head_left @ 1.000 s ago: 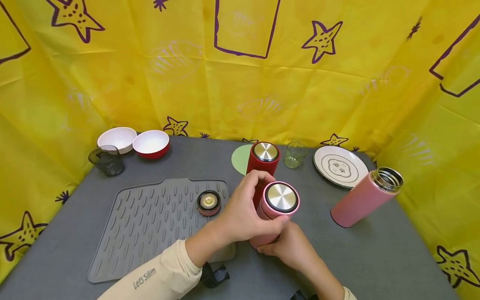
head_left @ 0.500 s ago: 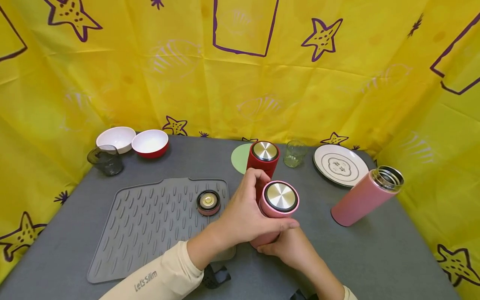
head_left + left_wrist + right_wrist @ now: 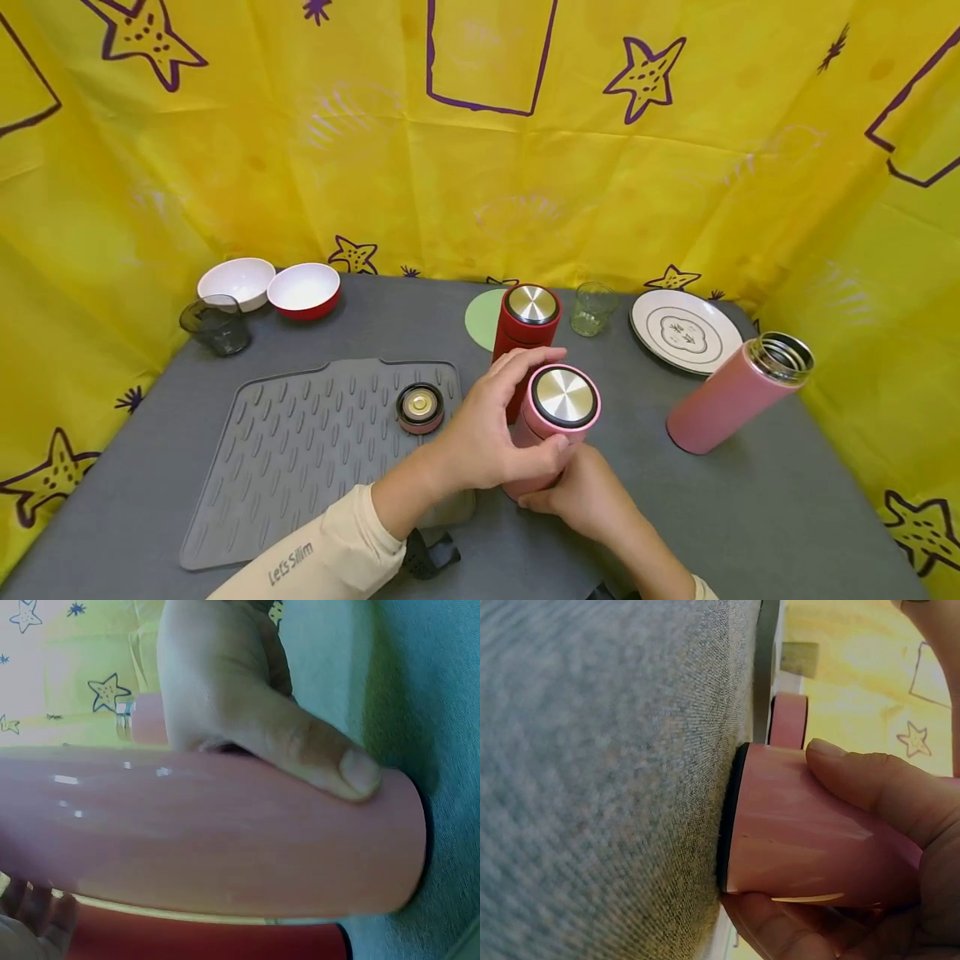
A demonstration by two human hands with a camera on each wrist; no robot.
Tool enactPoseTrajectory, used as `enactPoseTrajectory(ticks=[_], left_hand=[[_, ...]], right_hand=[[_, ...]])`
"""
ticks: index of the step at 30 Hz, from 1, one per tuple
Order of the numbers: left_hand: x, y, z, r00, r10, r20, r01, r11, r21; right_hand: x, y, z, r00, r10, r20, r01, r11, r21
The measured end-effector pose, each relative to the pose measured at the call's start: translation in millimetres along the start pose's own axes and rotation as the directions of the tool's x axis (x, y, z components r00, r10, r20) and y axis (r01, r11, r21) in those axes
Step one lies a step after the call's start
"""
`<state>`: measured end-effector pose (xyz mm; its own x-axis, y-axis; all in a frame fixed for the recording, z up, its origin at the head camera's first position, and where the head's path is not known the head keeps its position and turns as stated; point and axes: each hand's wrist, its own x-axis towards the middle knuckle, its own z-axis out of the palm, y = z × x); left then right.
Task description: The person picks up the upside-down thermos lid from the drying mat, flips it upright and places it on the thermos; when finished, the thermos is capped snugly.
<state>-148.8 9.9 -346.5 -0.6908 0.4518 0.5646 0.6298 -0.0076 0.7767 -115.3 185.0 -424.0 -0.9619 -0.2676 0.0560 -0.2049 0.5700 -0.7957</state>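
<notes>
A pink thermos stands upright on the table, its steel-topped lid in place. My left hand holds it round the top, thumb on the near side and fingers on the far side. Lower down, my right hand grips the body near the base; its thumb and fingers lie on either side of the thermos in the right wrist view. Close behind stands a red thermos with a steel-topped lid, partly hidden by my left hand. Left fingertips show at the lower left of the left wrist view.
A grey drying mat bears a loose upturned lid. To the right stands an uncapped pink thermos. Farther back are a plate, a clear glass, a green disc, two bowls and a dark glass.
My left thumb swung rightward across the front of the thermos, then back left. The left index finger now reaches farther along the far side. The right hand keeps its place.
</notes>
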Motion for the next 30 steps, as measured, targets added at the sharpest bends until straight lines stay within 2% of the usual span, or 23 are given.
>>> enactPoseTrajectory(ticks=[2, 5, 7, 9, 13, 16, 18, 20, 22, 25, 28, 30], left_hand=[[-0.2, 1.6, 5.6, 0.998, -0.065, 0.0, 0.065, 0.998, -0.014], [1.4, 3.5, 14.3, 0.988, -0.148, -0.05, 0.149, 0.989, 0.015], [2.9, 3.4, 17.7, 0.983, -0.153, -0.103, 0.16, 0.985, 0.059], [3.9, 2.3, 17.7, 0.984, -0.128, -0.125, 0.139, 0.986, 0.088], [4.7, -0.2, 10.1, 0.998, -0.033, -0.062, 0.039, 0.994, 0.103], [4.7, -1.0, 3.8, 1.0, 0.0, 0.014, -0.001, 0.999, 0.05], [4.2, 0.0, 1.6, 0.999, -0.01, 0.043, 0.009, 1.0, 0.016], [3.0, 2.3, 0.6, 0.997, -0.044, 0.061, 0.045, 0.999, -0.015], [1.9, 5.4, 2.1, 0.995, -0.086, 0.041, 0.085, 0.996, 0.018], [1.4, 9.1, 6.4, 0.99, -0.141, -0.032, 0.143, 0.983, 0.114], [1.8, 9.9, 8.5, 0.982, -0.155, -0.11, 0.173, 0.966, 0.19], [2.0, 9.4, 7.3, 0.981, -0.15, -0.126, 0.172, 0.967, 0.189]], right_hand=[[-2.9, 2, -2, 1.0, -0.015, -0.007, 0.015, 1.0, -0.007], [-5.7, 4, -5, 0.999, -0.042, -0.029, 0.043, 0.999, 0.005], [-5.9, 5, -6, 0.998, -0.053, -0.039, 0.053, 0.998, 0.013], [-5.9, 5, -7, 0.999, -0.039, -0.035, 0.04, 0.999, 0.024], [-5.8, 2, -4, 1.0, 0.024, -0.012, -0.024, 1.0, -0.012], [-5.4, 1, -2, 0.999, 0.043, 0.0, -0.043, 0.999, -0.021], [-4.7, 0, -2, 0.999, 0.032, 0.008, -0.032, 0.999, -0.011], [-3.6, 0, -1, 1.0, 0.013, 0.013, -0.013, 1.0, -0.001], [-2.1, 0, -1, 1.0, -0.008, 0.013, 0.008, 1.0, -0.01], [0.0, 2, 0, 0.999, -0.053, -0.004, 0.053, 0.998, -0.014], [1.5, 4, 1, 0.996, -0.082, -0.018, 0.082, 0.997, 0.004], [2.1, 4, 2, 0.997, -0.08, -0.016, 0.08, 0.997, 0.014]])
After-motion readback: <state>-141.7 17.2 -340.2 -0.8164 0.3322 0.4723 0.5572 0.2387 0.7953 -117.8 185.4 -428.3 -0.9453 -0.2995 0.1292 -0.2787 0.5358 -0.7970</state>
